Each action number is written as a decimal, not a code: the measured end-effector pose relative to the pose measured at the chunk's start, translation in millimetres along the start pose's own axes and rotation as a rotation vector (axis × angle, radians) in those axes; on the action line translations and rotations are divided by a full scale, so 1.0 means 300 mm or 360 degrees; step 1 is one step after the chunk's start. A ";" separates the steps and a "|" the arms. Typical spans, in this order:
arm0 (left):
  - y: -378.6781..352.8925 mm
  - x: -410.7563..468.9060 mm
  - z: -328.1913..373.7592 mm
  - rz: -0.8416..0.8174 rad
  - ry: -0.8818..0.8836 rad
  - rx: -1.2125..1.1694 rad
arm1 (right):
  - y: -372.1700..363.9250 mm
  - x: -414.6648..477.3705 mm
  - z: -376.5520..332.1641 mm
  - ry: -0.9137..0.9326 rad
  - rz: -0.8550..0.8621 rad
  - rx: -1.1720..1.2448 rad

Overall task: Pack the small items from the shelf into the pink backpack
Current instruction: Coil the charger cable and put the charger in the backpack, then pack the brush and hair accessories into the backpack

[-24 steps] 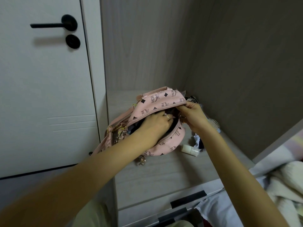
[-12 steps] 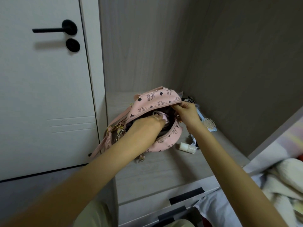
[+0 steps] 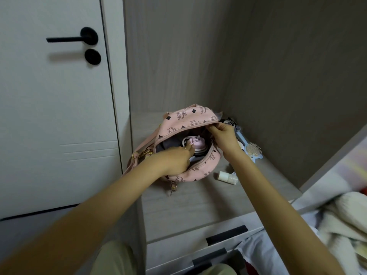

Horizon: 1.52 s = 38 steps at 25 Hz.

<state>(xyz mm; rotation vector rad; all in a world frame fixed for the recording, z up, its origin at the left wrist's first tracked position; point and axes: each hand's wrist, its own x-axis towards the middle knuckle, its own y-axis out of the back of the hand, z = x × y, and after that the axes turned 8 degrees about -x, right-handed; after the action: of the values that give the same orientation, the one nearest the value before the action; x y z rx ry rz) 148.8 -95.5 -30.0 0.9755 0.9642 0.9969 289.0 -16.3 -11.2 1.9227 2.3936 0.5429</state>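
Pink backpack [image 3: 190, 120] lying near shelf [image 3: 198, 205] back edge, mouth gaping. Right hand [image 3: 222, 133] fingers pinching its upper flap. Left hand [image 3: 176, 158] reaching inside, fingers touching pale pink item [image 3: 195, 142]; grip unclear. White bottle [image 3: 226, 177] lying beside it.

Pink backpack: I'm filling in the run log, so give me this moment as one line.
left hand reaching into pink backpack, at pink item | right hand grips opening edge | white bottle, hairbrush on shelf
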 end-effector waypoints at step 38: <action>-0.063 -0.171 -0.088 0.1114 0.0201 -0.0525 | 0.165 -0.188 0.266 -0.0037 0.0516 -0.1354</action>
<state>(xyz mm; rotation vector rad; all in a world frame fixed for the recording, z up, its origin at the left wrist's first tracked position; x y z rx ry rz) 115.2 -143.6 -45.6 0.9915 0.5230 1.7578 367.8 -40.9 -83.3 1.8316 1.4224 1.2739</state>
